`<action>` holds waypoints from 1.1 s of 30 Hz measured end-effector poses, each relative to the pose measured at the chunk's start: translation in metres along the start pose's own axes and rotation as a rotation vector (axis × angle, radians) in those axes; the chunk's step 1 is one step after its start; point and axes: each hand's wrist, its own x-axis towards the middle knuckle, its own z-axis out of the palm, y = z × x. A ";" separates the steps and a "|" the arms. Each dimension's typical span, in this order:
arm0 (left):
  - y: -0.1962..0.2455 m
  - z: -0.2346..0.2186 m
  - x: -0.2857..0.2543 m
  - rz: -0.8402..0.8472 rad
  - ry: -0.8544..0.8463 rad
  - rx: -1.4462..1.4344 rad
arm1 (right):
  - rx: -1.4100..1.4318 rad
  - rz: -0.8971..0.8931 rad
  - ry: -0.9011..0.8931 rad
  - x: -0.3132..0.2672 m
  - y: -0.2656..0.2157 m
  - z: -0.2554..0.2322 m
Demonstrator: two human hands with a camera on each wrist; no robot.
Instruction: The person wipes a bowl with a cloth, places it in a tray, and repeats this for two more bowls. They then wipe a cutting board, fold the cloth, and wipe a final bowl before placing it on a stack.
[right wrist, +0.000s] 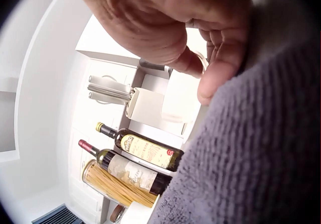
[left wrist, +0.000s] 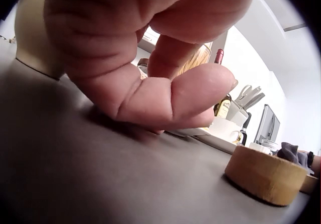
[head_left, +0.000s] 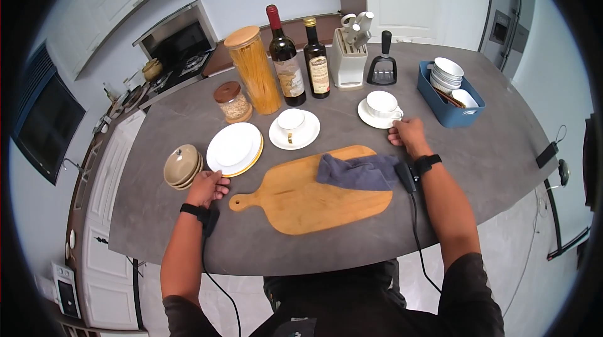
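Observation:
My left hand [head_left: 209, 188] [left wrist: 135, 58] rests near the table with loosely curled fingers, close to the lower rim of the stacked white plates [head_left: 234, 148]; contact with the rim is unclear. Tan bowls [head_left: 182, 164] stand just left of it. At the right, my right hand [head_left: 409, 136] [right wrist: 185, 28] pinches the near right rim of a white saucer [head_left: 370, 119], below the handle of the upright white cup [head_left: 382, 103]. The fingers partly hide the rim. A grey-purple cloth [head_left: 358, 172] [right wrist: 251, 148] lies on the wooden board [head_left: 301, 202], near the right wrist.
A second cup [head_left: 291, 122] and saucer stand mid-table. Behind are an oat jar [head_left: 233, 103], a pasta jar [head_left: 256, 73], two bottles [head_left: 289, 76], a knife block [head_left: 349, 60] and a black utensil [head_left: 383, 67]. A blue basket [head_left: 461, 117] holds bowls at back right.

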 end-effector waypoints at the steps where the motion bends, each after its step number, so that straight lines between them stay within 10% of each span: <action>1: 0.002 -0.001 0.001 -0.001 0.006 -0.002 | -0.001 -0.001 -0.006 -0.007 -0.001 0.001; 8: 0.007 0.003 0.004 -0.076 0.046 0.026 | -0.326 -0.181 -0.045 -0.046 -0.026 0.001; 17: 0.060 0.038 -0.057 0.048 -0.097 0.251 | -0.258 0.129 -0.094 -0.002 -0.016 -0.024; 33: 0.087 0.186 0.058 -0.110 -0.185 0.224 | -0.191 0.142 -0.118 0.006 -0.019 -0.002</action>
